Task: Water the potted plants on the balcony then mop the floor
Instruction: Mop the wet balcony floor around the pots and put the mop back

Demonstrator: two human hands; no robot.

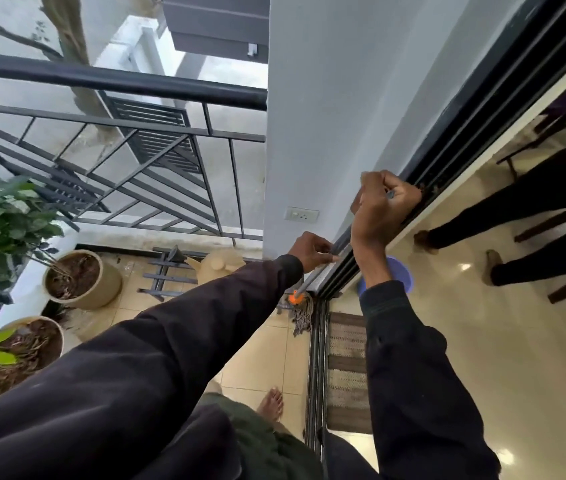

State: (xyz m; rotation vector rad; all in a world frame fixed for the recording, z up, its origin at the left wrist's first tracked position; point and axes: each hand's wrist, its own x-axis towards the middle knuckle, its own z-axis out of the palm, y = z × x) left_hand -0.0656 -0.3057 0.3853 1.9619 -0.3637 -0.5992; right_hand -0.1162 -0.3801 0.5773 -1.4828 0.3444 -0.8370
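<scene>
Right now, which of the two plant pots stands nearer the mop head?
The farther pot, the one up by the railing corner, is nearer the mop head. The other pot sits at the left edge, close to the person's left sleeve.

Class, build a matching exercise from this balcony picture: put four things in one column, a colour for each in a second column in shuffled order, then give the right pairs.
Column one:
1. mop collar
2. bucket
3. railing
4. wall socket

Column two:
A. white
B. orange
C. purple-blue
D. black

Right pairs: 1-B, 2-C, 3-D, 4-A.

The left hand and right hand both grip the mop handle, which leans beside the sliding door track.
</scene>
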